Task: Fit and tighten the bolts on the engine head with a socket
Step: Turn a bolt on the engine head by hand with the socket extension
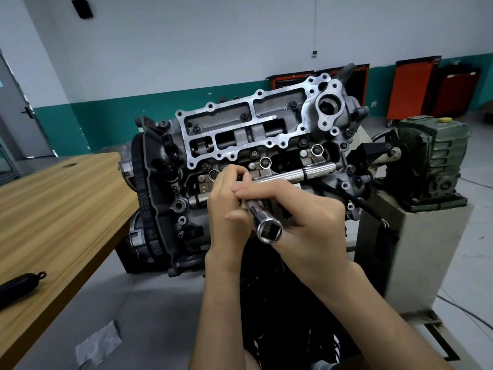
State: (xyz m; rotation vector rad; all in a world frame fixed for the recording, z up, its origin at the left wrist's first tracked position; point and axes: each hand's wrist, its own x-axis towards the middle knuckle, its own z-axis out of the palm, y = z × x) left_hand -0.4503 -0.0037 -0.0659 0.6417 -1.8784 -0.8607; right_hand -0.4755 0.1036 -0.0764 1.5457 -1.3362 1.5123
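**Both hands are gripping the socket at the engine head**

We are holding the long chrome socket [257,213] low in front of the engine head [240,124]. Its square opening is facing back toward us, and its far end is pointing at the lower edge of the head, hidden behind our fingers. Our right hand [306,217] is wrapping the shaft from the right, with the fingers curled over it. Our left hand [226,204] is gripping from the other side. Its thumb is lying against the shaft and its bent fingers are bunching over the far end, though we cannot tell what the fingertips are touching there. The two hands are pressing against each other around the tool.

The engine head is sitting tilted on its stand, with the bright machined frame on top facing us. Dark bolts [196,128] are sitting in the recesses of that frame. A chrome bar [317,170] is lying across the head just beyond our hands, running from lower left to upper right and passing behind our fingers. A timing belt [140,182] is running down the left end of the engine.

A wooden table [53,204] is standing to the left, and a black object [18,285] with a ring at one end is lying on it. To the right, a green gearbox [432,161] is resting on a grey pedestal [416,249]. Red tool cabinets [413,89] are standing along the far wall.
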